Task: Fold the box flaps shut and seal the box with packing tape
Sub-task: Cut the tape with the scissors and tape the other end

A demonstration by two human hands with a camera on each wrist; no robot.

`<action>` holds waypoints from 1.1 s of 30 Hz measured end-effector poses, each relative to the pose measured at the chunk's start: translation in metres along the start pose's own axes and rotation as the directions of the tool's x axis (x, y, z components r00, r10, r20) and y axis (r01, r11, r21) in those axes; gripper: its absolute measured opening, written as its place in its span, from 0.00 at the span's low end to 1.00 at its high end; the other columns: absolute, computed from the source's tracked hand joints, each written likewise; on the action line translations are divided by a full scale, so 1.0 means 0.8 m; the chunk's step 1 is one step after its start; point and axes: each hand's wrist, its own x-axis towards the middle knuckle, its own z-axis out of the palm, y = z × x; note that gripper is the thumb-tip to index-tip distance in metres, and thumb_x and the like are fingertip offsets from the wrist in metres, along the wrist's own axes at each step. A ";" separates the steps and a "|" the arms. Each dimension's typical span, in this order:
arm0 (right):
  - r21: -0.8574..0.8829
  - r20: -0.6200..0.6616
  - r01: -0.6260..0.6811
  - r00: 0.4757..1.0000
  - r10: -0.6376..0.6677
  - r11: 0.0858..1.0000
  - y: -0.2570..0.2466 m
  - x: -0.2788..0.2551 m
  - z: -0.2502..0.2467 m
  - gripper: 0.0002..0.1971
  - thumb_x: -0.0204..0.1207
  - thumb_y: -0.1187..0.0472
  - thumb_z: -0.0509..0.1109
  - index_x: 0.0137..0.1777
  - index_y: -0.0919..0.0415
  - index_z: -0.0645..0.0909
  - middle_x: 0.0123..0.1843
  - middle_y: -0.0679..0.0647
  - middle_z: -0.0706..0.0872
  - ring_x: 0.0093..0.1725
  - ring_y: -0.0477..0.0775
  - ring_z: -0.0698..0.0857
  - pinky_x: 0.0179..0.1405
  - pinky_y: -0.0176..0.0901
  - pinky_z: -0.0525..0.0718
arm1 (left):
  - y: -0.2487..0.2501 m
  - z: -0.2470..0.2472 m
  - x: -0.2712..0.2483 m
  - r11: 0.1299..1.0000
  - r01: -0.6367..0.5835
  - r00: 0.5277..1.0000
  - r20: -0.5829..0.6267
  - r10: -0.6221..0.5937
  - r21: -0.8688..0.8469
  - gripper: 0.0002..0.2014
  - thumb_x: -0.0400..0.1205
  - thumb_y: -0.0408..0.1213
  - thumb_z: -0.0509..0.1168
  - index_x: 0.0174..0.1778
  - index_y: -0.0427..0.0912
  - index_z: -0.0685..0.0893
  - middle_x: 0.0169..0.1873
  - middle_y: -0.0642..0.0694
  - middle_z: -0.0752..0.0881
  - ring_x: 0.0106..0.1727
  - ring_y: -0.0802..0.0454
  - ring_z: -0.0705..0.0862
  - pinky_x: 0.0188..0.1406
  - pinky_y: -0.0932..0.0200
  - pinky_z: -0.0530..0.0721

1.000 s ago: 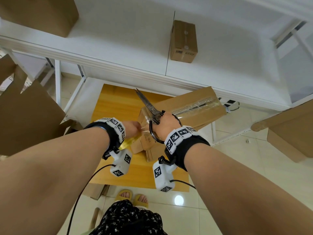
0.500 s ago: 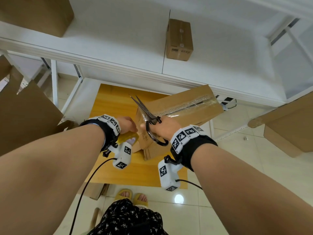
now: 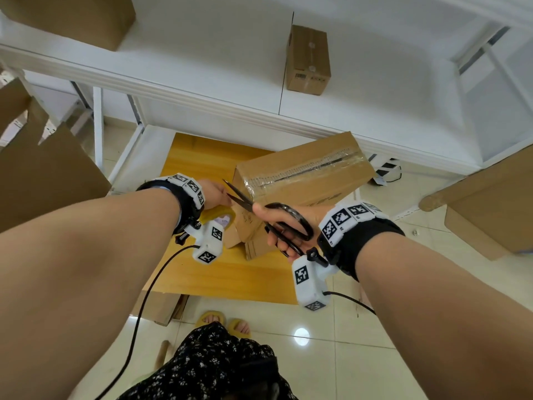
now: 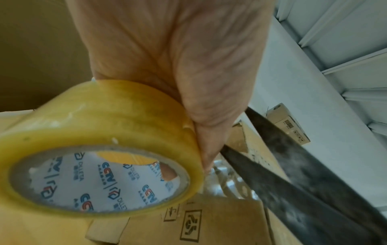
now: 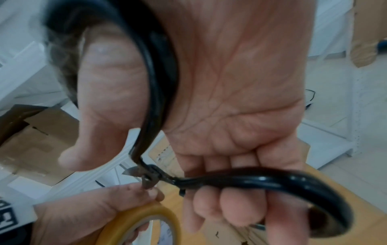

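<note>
The left hand grips a yellowish roll of clear packing tape. Just beside it, the right hand clasps black-handled metal scissors (blades parted). Just beyond both hands lies the brown cardboard box, its top seam taped.

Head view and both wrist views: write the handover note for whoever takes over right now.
Left hand: grips the yellow tape roll at the near end of the box.
Right hand: fingers through the black scissors, blades open, tips pointing at the left hand's fingers.
Box: lies on the wooden board, flaps shut, clear tape along the top seam and over the near edge.
Done: flaps folded, strip laid.
Left: probably snip the tape between roll and box; whether it is cut yet cannot be told. Then press the loose end down. Mind the fingers near the blades.
</note>
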 end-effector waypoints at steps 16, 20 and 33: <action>-0.064 -0.040 -0.048 0.998 0.045 0.997 0.024 -0.010 0.002 0.25 0.78 0.27 0.61 0.40 0.50 0.73 0.21 0.47 0.80 0.21 0.46 0.78 0.35 0.43 0.79 | 0.009 0.000 0.010 0.985 0.016 0.998 0.064 -0.027 0.169 0.26 0.86 0.54 0.59 0.78 0.45 0.75 0.74 0.41 0.76 0.74 0.40 0.74 0.71 0.47 0.74; -0.025 -0.046 -0.050 0.998 0.049 0.998 0.021 -0.001 0.011 0.28 0.75 0.24 0.62 0.40 0.51 0.73 0.20 0.47 0.78 0.21 0.46 0.76 0.33 0.42 0.78 | 0.004 0.000 0.018 0.992 0.056 0.993 0.099 -0.068 0.115 0.29 0.85 0.56 0.61 0.77 0.43 0.75 0.74 0.40 0.77 0.73 0.39 0.75 0.70 0.48 0.74; -0.118 -0.132 -0.035 0.991 0.019 0.992 0.013 0.029 0.029 0.43 0.46 0.14 0.60 0.37 0.57 0.73 0.24 0.50 0.74 0.24 0.50 0.73 0.34 0.46 0.82 | -0.005 0.000 0.023 0.996 0.077 0.989 0.126 -0.084 0.054 0.26 0.82 0.57 0.65 0.71 0.45 0.81 0.65 0.41 0.83 0.63 0.42 0.82 0.56 0.52 0.80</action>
